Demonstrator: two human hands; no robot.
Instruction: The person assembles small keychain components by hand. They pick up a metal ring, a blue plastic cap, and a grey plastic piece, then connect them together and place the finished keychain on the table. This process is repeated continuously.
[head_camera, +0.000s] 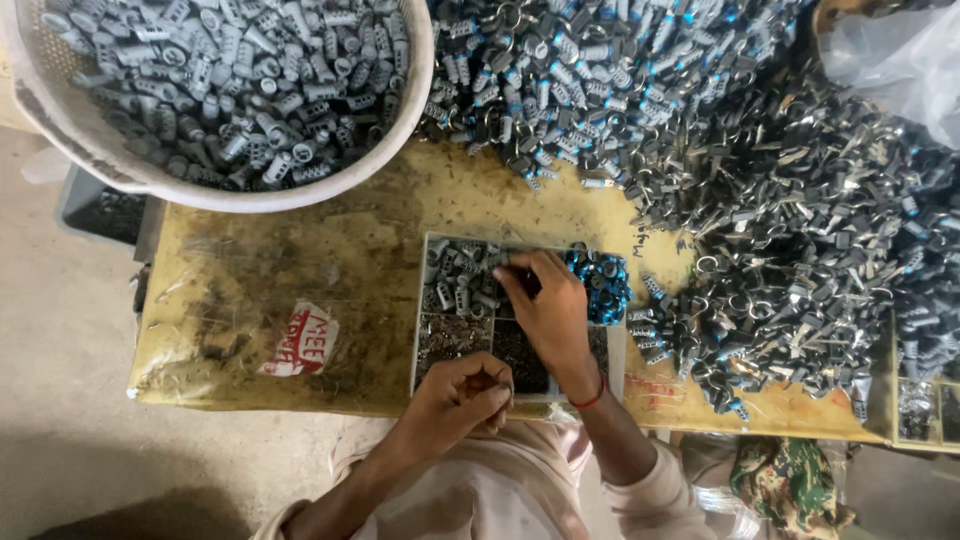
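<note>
A small compartmented tray (426, 340) lies on the yellow-covered table (330, 250). It holds grey plastic cylinders (460, 280) at the top left, blue parts (605, 285) at the top right and tiny dark metal bits (450, 335) below. My right hand (548, 310) reaches over the tray, fingertips pinched on a grey cylinder at the top compartment. My left hand (465, 392) is curled at the tray's near edge, fingers closed around something small that I cannot make out.
A big white basin (200, 185) full of grey cylinders sits at the top left. A heap of assembled grey-and-blue pieces (590, 70) and a pile of metal rings and clips (810, 230) cover the back and right. A plastic bag (900, 60) lies at the far right corner.
</note>
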